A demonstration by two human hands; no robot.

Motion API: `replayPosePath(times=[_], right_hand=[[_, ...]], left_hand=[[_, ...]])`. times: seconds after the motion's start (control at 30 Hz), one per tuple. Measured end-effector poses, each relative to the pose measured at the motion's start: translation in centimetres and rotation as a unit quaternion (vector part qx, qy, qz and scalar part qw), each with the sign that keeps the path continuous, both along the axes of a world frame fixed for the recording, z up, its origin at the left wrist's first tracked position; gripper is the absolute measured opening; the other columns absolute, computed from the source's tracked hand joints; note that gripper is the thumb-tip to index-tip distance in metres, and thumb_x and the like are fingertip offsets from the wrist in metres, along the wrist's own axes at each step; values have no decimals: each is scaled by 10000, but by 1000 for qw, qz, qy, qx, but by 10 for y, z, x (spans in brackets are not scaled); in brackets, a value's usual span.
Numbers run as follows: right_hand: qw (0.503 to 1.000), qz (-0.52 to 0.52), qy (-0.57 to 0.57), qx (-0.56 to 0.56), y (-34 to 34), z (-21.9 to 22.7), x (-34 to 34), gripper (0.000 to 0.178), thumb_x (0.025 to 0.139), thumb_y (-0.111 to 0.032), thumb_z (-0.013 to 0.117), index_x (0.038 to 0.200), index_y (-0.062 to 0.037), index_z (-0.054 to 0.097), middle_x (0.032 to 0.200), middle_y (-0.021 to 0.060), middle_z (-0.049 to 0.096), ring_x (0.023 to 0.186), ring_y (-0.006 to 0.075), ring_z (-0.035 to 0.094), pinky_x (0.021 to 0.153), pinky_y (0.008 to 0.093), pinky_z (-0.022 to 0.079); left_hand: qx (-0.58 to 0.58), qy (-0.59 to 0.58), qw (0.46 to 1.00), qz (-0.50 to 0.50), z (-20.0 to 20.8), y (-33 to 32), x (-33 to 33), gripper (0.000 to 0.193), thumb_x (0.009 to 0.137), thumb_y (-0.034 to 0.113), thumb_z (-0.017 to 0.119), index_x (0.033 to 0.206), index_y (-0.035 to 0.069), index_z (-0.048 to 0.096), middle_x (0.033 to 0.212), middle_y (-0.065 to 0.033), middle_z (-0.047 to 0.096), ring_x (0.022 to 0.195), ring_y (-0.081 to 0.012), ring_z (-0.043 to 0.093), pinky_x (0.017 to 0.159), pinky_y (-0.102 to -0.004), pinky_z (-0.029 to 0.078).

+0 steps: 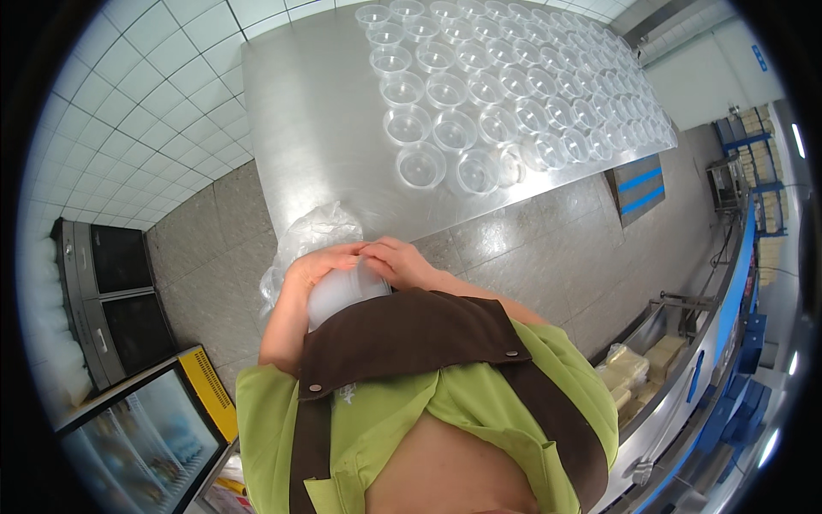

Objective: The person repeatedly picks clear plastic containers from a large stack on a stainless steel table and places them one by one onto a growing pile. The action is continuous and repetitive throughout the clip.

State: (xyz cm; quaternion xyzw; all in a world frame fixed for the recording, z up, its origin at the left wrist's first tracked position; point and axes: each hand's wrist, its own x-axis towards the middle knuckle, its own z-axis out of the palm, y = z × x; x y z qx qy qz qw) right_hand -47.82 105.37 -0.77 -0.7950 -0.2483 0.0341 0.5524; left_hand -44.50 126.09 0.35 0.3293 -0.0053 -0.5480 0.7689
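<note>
Close to my body, at the near corner of a steel table (pixel 317 111), my hands meet over a stack of translucent plastic cups (pixel 342 295). My left hand (pixel 327 260) curves over the stack with its fingers bent. My right hand (pixel 401 262) has its fingers closed at the rim end, touching the left fingertips. A crumpled clear plastic bag (pixel 321 224) lies around and behind the left hand, partly on the table edge. The lower part of the stack is hidden by my brown apron (pixel 411 338). Rows of clear round plastic cups (pixel 420 165) stand mouth-up on the table.
White tiled wall (pixel 163 94) borders the table on the left. A glass-door fridge (pixel 145 437) and dark cabinets (pixel 128 283) stand at lower left. At right are a steel trough (pixel 651 377) with pale blocks and blue-edged shelving (pixel 758 163). Grey tiled floor (pixel 531 240) lies between.
</note>
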Motion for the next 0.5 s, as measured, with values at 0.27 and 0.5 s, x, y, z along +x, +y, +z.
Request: replayPosePath(times=[0.27,0.5], right_hand=[[955,-231,171,74,-45,-21,-9,114,820,-102,628,902,-25,649,810,97,647,710,182,621,639,301,487],[927,-301,224,1,-67,-63,40,238,794,-148,614,951,30,613,705,89,642,603,144,616,576,284,477]], left_hand=[[21,-51,998,0,11,-3,-25,644,745,331,685,1235,-39,492,1150,-180,593,1097,-263,552,983,-367,400],[23,-108,994,12,13,4,-49,541,790,354,644,1142,-48,566,1161,-178,590,1114,-271,549,998,-376,393]])
